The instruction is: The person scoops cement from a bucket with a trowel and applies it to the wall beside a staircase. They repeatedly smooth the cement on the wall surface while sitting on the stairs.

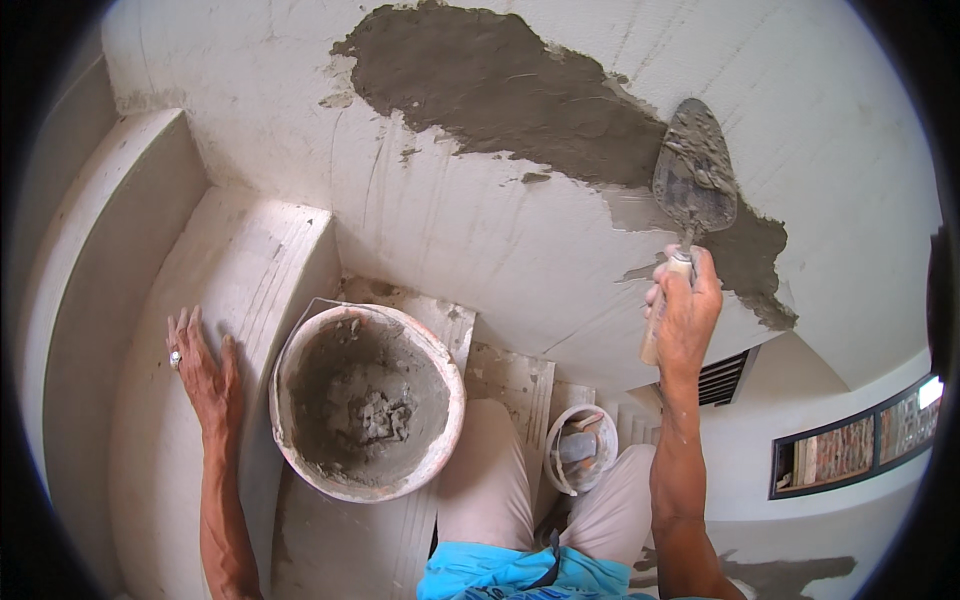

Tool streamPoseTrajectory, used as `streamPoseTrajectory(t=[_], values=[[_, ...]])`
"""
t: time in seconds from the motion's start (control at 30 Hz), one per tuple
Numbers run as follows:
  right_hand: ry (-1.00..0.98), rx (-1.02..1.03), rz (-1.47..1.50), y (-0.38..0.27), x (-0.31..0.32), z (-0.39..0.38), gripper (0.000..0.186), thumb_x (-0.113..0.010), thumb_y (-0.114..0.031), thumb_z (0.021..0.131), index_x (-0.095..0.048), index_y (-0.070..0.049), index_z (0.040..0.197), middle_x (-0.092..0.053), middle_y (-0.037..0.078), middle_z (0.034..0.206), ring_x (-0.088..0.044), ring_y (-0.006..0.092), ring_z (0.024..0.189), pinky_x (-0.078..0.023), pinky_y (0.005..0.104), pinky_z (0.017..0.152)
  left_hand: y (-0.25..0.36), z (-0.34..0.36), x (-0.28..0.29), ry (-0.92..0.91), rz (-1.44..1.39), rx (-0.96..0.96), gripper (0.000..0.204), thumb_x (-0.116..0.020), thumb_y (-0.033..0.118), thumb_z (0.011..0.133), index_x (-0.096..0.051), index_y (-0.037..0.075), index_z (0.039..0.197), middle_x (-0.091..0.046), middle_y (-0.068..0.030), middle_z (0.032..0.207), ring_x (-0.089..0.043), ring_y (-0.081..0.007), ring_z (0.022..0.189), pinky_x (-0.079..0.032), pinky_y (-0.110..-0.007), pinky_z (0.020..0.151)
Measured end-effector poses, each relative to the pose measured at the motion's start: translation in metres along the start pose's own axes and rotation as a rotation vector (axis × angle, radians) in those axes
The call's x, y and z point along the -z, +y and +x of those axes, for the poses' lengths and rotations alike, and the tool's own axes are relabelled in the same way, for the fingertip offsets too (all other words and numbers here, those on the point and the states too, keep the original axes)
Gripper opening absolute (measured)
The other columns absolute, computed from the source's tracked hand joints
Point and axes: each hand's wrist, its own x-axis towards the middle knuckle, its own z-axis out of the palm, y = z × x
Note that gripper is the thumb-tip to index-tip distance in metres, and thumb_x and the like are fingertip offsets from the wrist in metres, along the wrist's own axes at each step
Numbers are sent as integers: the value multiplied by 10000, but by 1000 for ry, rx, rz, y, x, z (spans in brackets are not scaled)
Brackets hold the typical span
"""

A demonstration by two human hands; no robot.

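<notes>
Head view shows our right hand [686, 312] wrapped tight around the wooden handle of a trowel [694, 180], whose mortar-caked blade rises just above the fist against the grey plaster patch [500, 85] on the wall [450, 230], though we cannot tell whether steel touches it. Our left hand [205, 370] lies flat and open on a step [250, 270], holding nothing, beside the mortar bucket [366, 400]. Below the gripping wrist, a smaller pail [580, 448] sits half hidden behind our knee, its contents unclear.
</notes>
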Motion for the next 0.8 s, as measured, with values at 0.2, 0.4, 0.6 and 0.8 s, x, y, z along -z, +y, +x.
streamPoseTrajectory(t=[0.2, 0.4, 0.6, 0.8], values=[[-222, 192, -152, 4, -6, -2, 207, -562, -11, 848, -610, 32, 1044, -573, 95, 752, -563, 164, 611, -463, 324, 552, -1, 1, -1, -10, -17, 11, 561, -618, 199, 928, -465, 18, 1437, -416, -220, 1513, -271, -382, 1478, -205, -491, 1216], [-312, 586, -481, -22, -42, 26, 126, -613, 17, 800, -558, 52, 908, -556, 193, 744, -569, 323, 648, -450, 426, 625, -1, 1, -1, -9, -17, 27, 567, -612, 216, 931, -459, 24, 1442, -409, -222, 1518, -273, -381, 1477, -201, -493, 1220], [-322, 636, -502, -27, -58, 48, 93, -606, 30, 806, -544, 48, 873, -549, 200, 729, -571, 338, 640, -450, 446, 608, -2, 0, -3, 4, 1, 11, 556, -599, 228, 943, -457, 28, 1443, -404, -223, 1520, -274, -386, 1474, -200, -495, 1221], [-280, 596, -578, -10, -31, 46, 90, -603, 39, 806, -559, 63, 881, -554, 202, 718, -576, 343, 624, -458, 449, 606, -5, -1, -2, -3, -8, 4, 556, -595, 223, 943, -453, 29, 1445, -401, -225, 1518, -276, -382, 1474, -197, -496, 1222]])
